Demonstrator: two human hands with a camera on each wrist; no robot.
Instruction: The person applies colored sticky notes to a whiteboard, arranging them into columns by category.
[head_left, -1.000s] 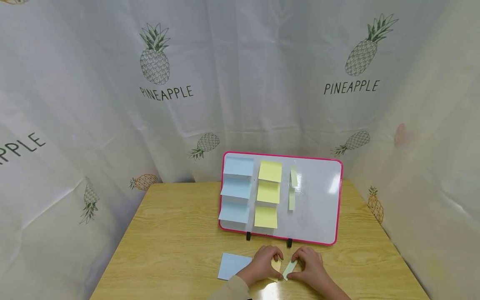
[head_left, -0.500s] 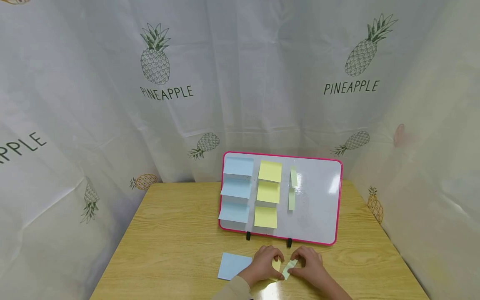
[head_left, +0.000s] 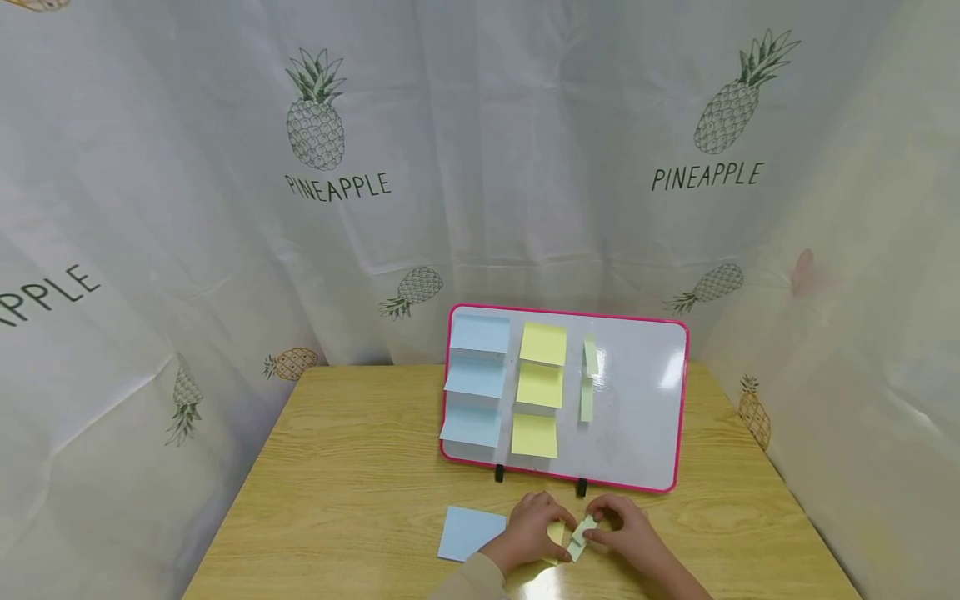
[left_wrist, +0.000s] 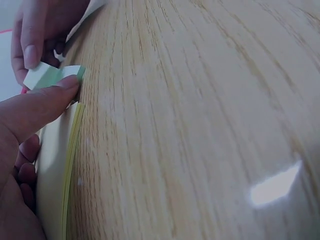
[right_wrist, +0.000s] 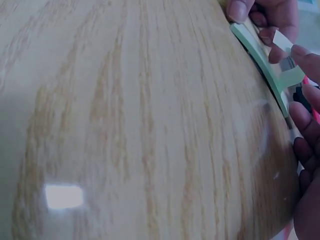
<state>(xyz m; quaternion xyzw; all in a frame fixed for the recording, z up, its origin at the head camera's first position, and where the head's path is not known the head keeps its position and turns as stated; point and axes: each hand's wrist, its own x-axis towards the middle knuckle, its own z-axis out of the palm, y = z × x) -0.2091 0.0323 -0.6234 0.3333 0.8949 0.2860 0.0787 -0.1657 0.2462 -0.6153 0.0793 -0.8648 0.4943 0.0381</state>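
A narrow pale-green sticky note pad point(head_left: 576, 552) is between the two hands, just above the table. My left hand point(head_left: 531, 530) pinches its near end; the thumb presses on it in the left wrist view. With finger and thumb, my right hand point(head_left: 628, 530) holds the top sticky note point(right_wrist: 282, 42), which bends up from the pad; the pad's thick edge point(right_wrist: 262, 64) shows in the right wrist view. Under my left hand lies a yellow sticky note pad point(left_wrist: 56, 160), partly hidden. To its left is a blue sticky note pad point(head_left: 468, 533).
Behind the hands stands a pink-framed whiteboard point(head_left: 637, 400) on black feet point(head_left: 582, 487). It bears a column of blue notes point(head_left: 474, 377), one of yellow notes point(head_left: 540, 386) and two narrow green notes point(head_left: 587, 400). A pineapple-print curtain point(head_left: 517, 167) surrounds the wooden table point(head_left: 337, 467).
The top green note, flat on its pad a second ago, has been lifted and bent away by my right hand. The left hand has barely moved.
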